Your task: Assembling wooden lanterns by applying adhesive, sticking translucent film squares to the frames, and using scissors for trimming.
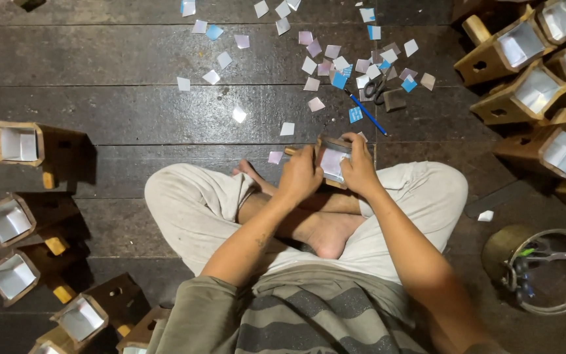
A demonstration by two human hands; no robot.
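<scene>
We hold a small wooden box [333, 160] over our crossed legs — left hand [301, 176] wrapped closed around its side, right hand [359, 167] gripping the other edge, fingers pressing on the pale paper lining its opening. Best to keep the box steady and smooth the paper flat into the corners. Paper squares [335, 65], scissors [375, 87] and a blue pen [366, 113] lie on the floor ahead.

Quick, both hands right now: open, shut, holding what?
Left hand: shut on the wooden box.
Right hand: shut on the same wooden box, fingers over its open top.
</scene>
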